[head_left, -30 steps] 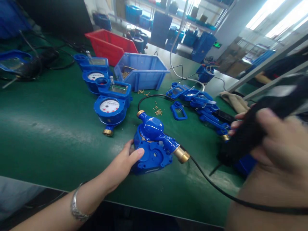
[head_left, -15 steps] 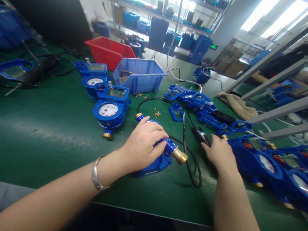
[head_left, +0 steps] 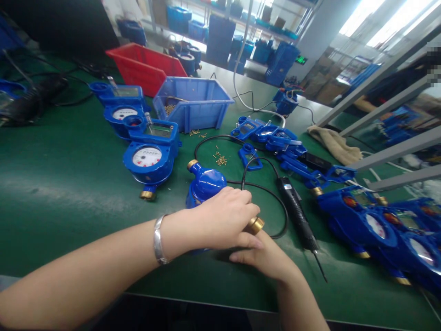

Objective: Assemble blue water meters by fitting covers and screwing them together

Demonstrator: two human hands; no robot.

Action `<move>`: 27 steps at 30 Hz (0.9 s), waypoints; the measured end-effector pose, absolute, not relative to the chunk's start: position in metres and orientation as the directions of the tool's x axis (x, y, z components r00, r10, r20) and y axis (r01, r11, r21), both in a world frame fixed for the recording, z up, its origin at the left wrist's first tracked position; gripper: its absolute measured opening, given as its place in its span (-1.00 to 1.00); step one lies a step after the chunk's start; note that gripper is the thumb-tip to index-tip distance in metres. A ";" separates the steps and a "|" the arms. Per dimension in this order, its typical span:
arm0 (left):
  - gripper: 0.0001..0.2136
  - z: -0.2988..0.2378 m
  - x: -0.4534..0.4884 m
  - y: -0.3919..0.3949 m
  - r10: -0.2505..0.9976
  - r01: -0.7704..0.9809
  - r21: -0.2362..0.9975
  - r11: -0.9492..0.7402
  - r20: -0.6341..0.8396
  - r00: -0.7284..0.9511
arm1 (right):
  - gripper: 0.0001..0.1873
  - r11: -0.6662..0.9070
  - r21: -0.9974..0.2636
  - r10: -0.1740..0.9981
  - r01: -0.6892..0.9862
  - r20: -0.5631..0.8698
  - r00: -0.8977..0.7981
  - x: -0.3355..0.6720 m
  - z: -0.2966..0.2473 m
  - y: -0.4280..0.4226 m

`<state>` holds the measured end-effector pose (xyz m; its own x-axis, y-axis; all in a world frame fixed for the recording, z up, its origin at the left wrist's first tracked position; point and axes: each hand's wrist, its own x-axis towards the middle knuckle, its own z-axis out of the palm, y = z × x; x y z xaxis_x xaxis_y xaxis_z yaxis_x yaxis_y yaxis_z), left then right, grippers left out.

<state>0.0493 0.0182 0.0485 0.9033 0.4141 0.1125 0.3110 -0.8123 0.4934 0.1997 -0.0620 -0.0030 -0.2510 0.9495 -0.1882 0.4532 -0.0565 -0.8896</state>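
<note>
**Both hands on overturned meter body**

The blue meter body lies dial-down on the green worktop, probably to expose its underside. The left hand is clamped over it, steadying it. The right hand tucks in beneath its brass end fitting; its grip cannot be told. Right of the meter body, an electric screwdriver lies unheld. Behind it, 1 blue bin holds screws.
</note>
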 end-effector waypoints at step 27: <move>-0.70 0.026 -0.035 0.000 0.831 -0.240 0.966 -0.098 0.212 0.514 | -0.42 -0.107 -0.990 0.992 -0.091 -0.113 0.063 0.163 -0.008 -0.071</move>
